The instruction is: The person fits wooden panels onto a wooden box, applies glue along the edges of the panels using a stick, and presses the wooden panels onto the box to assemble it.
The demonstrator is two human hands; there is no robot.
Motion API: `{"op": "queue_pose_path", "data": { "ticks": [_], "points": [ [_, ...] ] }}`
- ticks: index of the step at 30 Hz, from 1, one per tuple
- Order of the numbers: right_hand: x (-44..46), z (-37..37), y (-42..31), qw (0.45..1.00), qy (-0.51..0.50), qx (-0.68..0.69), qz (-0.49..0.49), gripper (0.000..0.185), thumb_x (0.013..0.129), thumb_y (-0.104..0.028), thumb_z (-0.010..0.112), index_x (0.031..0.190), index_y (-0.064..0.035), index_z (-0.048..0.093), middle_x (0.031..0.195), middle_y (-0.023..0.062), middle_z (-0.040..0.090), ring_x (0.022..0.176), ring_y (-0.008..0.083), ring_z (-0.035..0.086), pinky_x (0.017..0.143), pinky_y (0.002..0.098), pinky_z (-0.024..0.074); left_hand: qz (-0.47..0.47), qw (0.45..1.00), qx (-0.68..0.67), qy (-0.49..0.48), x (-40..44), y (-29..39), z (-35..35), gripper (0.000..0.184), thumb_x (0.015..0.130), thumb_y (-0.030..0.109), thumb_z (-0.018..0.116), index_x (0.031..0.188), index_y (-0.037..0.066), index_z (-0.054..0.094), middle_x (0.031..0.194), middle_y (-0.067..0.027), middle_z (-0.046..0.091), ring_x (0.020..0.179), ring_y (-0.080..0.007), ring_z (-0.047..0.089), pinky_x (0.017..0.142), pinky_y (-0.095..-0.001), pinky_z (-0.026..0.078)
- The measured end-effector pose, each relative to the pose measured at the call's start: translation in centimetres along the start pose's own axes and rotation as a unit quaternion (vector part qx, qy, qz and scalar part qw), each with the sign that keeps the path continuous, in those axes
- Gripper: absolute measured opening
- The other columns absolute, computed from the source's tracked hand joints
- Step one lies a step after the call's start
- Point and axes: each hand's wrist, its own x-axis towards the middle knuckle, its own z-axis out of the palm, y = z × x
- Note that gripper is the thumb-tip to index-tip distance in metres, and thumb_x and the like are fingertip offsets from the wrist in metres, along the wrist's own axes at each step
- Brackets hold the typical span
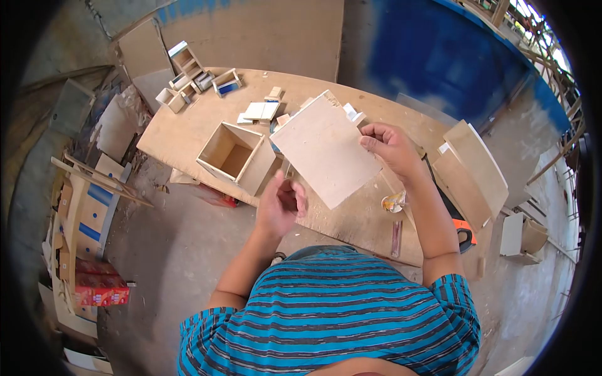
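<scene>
A thin, pale wooden panel (327,149) is held up over the workbench, tilted. My right hand (390,148) pinches its right edge between thumb and fingers. Below the panel's left side is my left hand (282,202), its fingers apart and curved, with nothing in it. An open-topped wooden box (231,151) stands on the bench to the left of the panel, its inside facing up. Behind the panel, small wood pieces are partly hidden.
The wooden workbench (169,139) bears small wooden boxes (185,59) at the back left and flat pieces (261,111) in the middle. To the right lie a small cup (393,202), a saw with an orange handle (464,233) and large boards (470,169).
</scene>
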Motion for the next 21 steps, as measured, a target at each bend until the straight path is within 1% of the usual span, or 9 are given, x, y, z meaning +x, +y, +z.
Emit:
{"op": "queue_pose_path", "data": {
  "ticks": [1,2,5,8,9,12,15,18,21],
  "points": [
    [-0.1,-0.2,0.4,1.0,-0.006,0.015,0.007,0.022,0.083,-0.018,0.071,0.095,-0.0013,0.065,0.081,-0.0009,0.062,0.075,0.0067,0.053,0.071,0.0222,0.0422,0.026,0.99,0.115,0.077,-0.5,0.3,0.2,0.049,0.094,0.042,0.043,0.082,-0.002,0.062,0.058,-0.0097,0.056,0.057,-0.0177,0.055,0.053,-0.0258,0.041],
    [-0.3,-0.3,0.7,0.999,-0.013,0.029,0.014,0.023,0.082,-0.019,0.072,0.095,-0.0009,0.065,0.081,-0.0009,0.062,0.074,0.0064,0.053,0.069,0.0213,0.0417,0.062,0.97,0.215,0.099,-1.0,0.6,0.4,0.042,0.094,0.035,0.046,0.084,-0.001,0.063,0.064,-0.008,0.06,0.06,-0.013,0.057,0.056,-0.0242,0.043],
    [-0.4,-0.5,2.0,0.998,-0.037,0.02,0.036,0.024,0.082,-0.02,0.072,0.096,-0.0018,0.066,0.079,-0.0011,0.061,0.072,0.0062,0.054,0.066,0.0204,0.0409,0.125,0.949,0.257,0.133,-1.3,0.6,2.2,0.036,0.093,0.031,0.05,0.087,-0.001,0.065,0.07,-0.0072,0.064,0.064,-0.0109,0.059,0.059,-0.0225,0.044],
    [-0.8,0.1,2.2,0.998,-0.046,-0.004,0.049,0.027,0.082,-0.021,0.072,0.097,-0.0006,0.066,0.079,-0.0015,0.061,0.073,0.0064,0.054,0.066,0.0214,0.0418,0.081,0.956,0.27,0.086,-1.4,0.3,0.7,0.027,0.092,0.023,0.057,0.092,-0.002,0.067,0.074,-0.0051,0.065,0.065,-0.0093,0.059,0.061,-0.0208,0.045],
    [-0.9,0.4,2.1,0.998,-0.046,-0.011,0.052,0.028,0.082,-0.022,0.072,0.098,0.0003,0.066,0.079,-0.0017,0.062,0.073,0.0066,0.055,0.066,0.0219,0.0423,0.082,0.958,0.259,0.093,-1.4,0.2,0.6,0.026,0.091,0.022,0.059,0.092,-0.002,0.067,0.074,-0.0048,0.065,0.065,-0.0091,0.059,0.061,-0.0208,0.045],
    [-1.1,1.3,1.9,0.987,0.003,-0.151,0.046,0.035,0.081,-0.022,0.073,0.104,0.0027,0.065,0.087,0.0031,0.065,0.08,0.0074,0.056,0.073,0.024,0.0453,0.086,0.957,0.25,0.116,-1.3,0.0,0.7,0.023,0.09,0.019,0.063,0.093,-0.003,0.069,0.072,-0.0039,0.064,0.065,-0.0088,0.059,0.061,-0.0205,0.045],
    [-2.2,3.2,0.8,0.948,0.028,-0.299,-0.102,0.057,0.074,-0.033,0.078,0.117,0.0014,0.061,0.096,0.01,0.066,0.089,0.0169,0.061,0.082,0.028,0.0469,0.095,0.948,0.27,0.139,-1.3,-0.2,0.7,0.023,0.09,0.019,0.064,0.092,-0.003,0.069,0.071,-0.0035,0.063,0.065,-0.0089,0.059,0.061,-0.0205,0.045],
    [-3.2,5.6,0.3,0.857,0.077,-0.469,-0.201,0.09,0.061,-0.051,0.081,0.13,-0.0014,0.05,0.114,0.018,0.061,0.106,0.0317,0.056,0.095,0.0425,0.0378,0.111,0.948,0.262,0.145,-1.4,-0.1,0.6,0.024,0.09,0.021,0.064,0.089,-0.002,0.069,0.07,-0.0041,0.063,0.065,-0.0097,0.059,0.061,-0.0219,0.045],
    [-4.3,8.7,-1.3,0.817,0.079,-0.555,-0.136,0.115,0.052,-0.058,0.082,0.143,-0.007,0.033,0.134,0.0164,0.049,0.122,0.0339,0.047,0.104,0.0555,0.0272,0.111,0.949,0.256,0.147,-1.7,0.8,0.1,0.024,0.09,0.022,0.063,0.086,-0.001,0.068,0.069,-0.0056,0.063,0.065,-0.0111,0.059,0.061,-0.0238,0.044]
  ]
}}
